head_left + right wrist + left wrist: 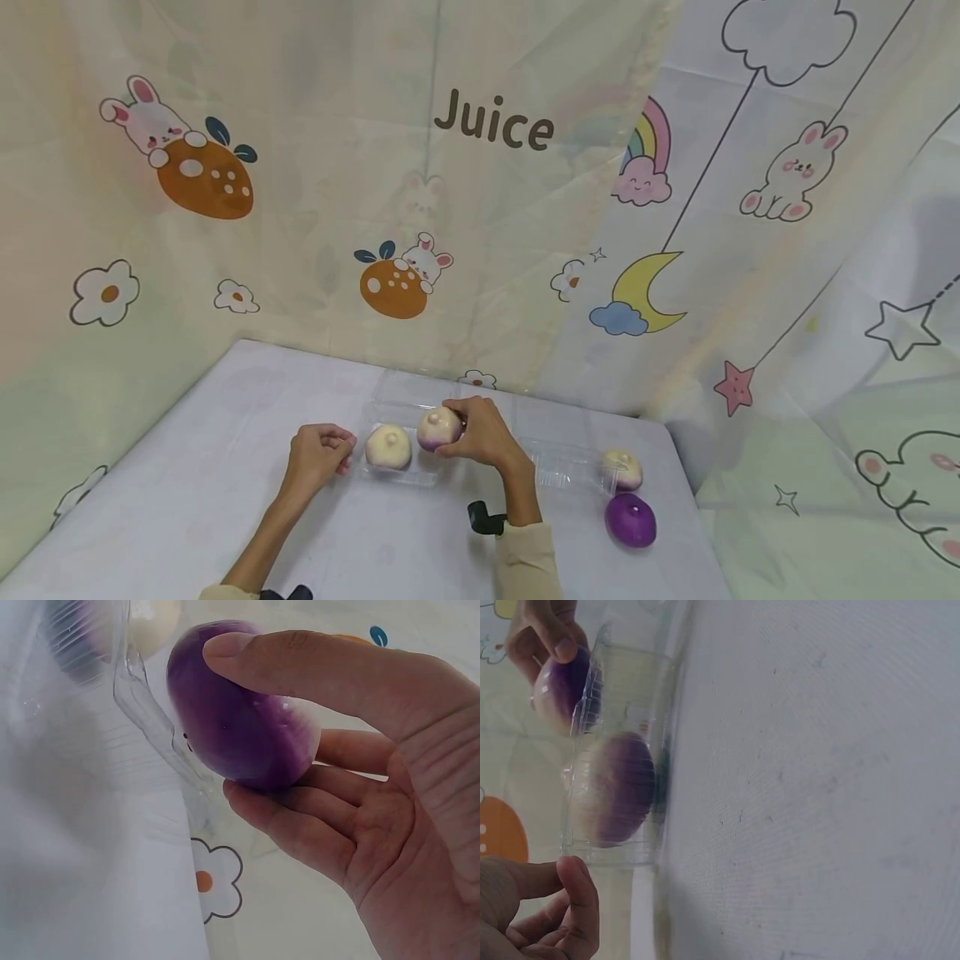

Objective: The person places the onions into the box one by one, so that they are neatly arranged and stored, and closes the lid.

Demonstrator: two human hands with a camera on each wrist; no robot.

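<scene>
My right hand (483,433) grips a cream-and-purple round toy (438,428) with a nub on top, thumb on one side and fingers on the other. In the right wrist view its purple underside (225,712) faces the camera, beside a clear plastic edge. A similar toy (388,447) sits in the left part of a clear plastic box (408,478); the held one is over the right part. My left hand (318,454) hovers just left of the box, fingers loosely curled and thumb near the forefinger. In the left wrist view, its fingertips (571,866) appear close to the box's end.
Another clear plastic box (562,471) stands to the right on the white table (322,550). At its right end is another cream-and-purple toy (622,469), with a deep purple one (631,521) in front. A printed curtain (300,250) hangs behind the table.
</scene>
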